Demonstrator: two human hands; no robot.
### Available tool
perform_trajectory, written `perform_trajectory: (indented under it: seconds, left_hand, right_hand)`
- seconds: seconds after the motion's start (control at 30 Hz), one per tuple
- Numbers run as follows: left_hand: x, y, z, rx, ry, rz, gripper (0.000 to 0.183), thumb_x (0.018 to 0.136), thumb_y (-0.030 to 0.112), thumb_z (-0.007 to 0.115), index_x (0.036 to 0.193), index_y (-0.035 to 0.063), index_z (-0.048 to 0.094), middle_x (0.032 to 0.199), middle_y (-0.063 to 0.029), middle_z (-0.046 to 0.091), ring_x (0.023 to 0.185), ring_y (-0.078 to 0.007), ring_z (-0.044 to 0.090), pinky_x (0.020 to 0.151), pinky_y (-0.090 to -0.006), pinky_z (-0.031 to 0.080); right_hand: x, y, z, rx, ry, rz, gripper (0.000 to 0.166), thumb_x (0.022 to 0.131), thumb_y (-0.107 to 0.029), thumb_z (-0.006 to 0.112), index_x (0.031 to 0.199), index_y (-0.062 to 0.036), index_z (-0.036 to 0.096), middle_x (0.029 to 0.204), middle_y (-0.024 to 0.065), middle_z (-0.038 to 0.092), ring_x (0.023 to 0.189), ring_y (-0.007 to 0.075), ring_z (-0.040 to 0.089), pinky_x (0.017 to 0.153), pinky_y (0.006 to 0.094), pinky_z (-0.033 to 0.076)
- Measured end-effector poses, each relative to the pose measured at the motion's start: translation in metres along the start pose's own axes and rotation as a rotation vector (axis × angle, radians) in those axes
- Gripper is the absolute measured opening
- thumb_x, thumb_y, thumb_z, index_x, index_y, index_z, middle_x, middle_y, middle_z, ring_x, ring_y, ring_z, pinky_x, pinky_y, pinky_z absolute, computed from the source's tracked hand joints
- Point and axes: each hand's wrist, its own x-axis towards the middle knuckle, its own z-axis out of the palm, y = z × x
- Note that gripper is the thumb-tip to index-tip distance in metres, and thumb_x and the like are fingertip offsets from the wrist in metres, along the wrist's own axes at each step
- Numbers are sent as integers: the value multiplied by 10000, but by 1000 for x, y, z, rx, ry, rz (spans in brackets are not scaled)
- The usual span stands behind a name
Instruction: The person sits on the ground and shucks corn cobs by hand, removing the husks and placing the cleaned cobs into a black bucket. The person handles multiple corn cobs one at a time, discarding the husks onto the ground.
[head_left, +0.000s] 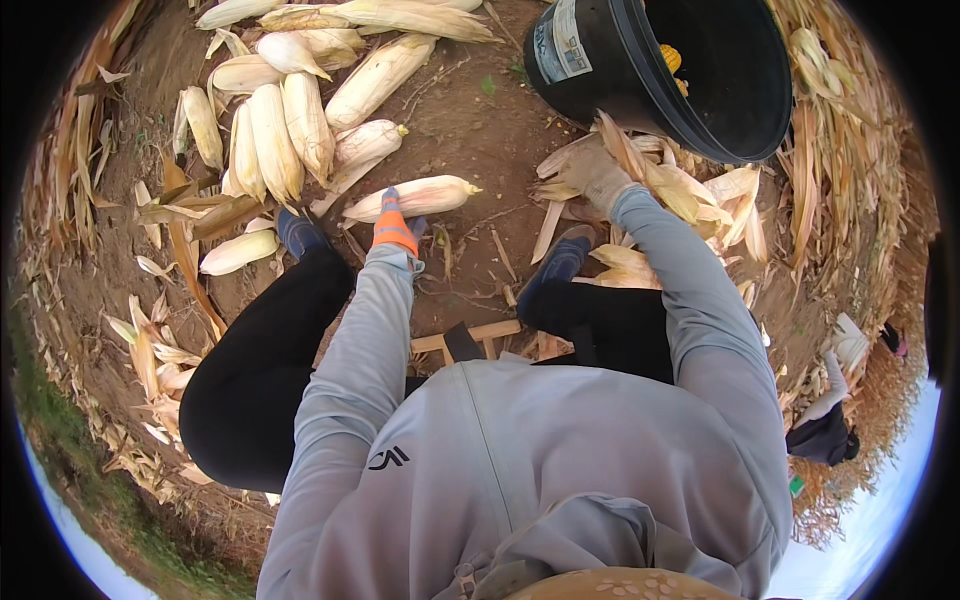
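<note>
My left hand (395, 225), in an orange and grey glove, grips an ear of corn in its pale husk (439, 195) just above the soil. The thumb lies across the top of the ear, and the other fingers are mostly hidden beneath it. Over to the right, my right hand (596, 176) wears a tan glove and is down among loose dry husks (675, 191) beside a black plastic bucket (600, 82). Its fingertips blend into the husks, so whether it holds any is unclear. Yellow husked corn (670, 58) shows inside the tilted bucket.
A pile of unhusked ears (277, 139) lies ahead on the left, with another ear (240, 253) near my left shoe (301, 234). My right shoe (566, 251) is by the husks. Below me is a wooden frame (487, 330). Another person (825, 420) is at far right.
</note>
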Motion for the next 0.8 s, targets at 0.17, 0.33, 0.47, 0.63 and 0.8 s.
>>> perform_trajectory:
  seconds: [0.17,0.33,0.47,0.63,0.8]
  left_hand:
    - [-18,-4,18,65,-132,-8,578,828,371,673,1281,115,420,1291,-123,451,1159,-292,461,983,-455,413]
    - [-36,-5,39,-2,-374,-15,586,846,312,658,1316,104,376,1314,-150,434,1201,-327,449,996,-505,406]
    - [-54,-7,57,58,-483,12,607,839,277,667,1327,116,343,1303,-135,442,1183,-323,461,963,-538,421]
    - [-92,-11,76,112,-571,63,569,824,196,692,1273,169,342,1220,-104,461,1129,-321,484,904,-572,444]
    - [-121,-15,80,98,-579,176,568,809,136,708,1252,179,354,1208,-103,456,1084,-309,494,880,-537,459]
  right_hand:
    - [-117,66,28,-319,-648,263,440,802,-319,604,1197,-125,603,1245,69,569,1123,226,538,1006,362,350]
    - [-192,110,58,24,-953,613,540,837,-447,532,1260,-111,534,1221,100,579,1092,240,559,974,398,390]
    - [-217,129,65,791,-818,872,633,865,-549,474,1311,-100,479,1202,125,587,1067,252,575,948,426,421]
    - [-192,69,-4,595,-507,604,607,806,-589,538,1148,-94,616,1053,150,650,1034,270,598,878,413,469]
    - [-149,-19,-63,1177,271,-9,603,825,-415,617,1275,-32,496,1226,179,559,1118,276,551,938,364,440]
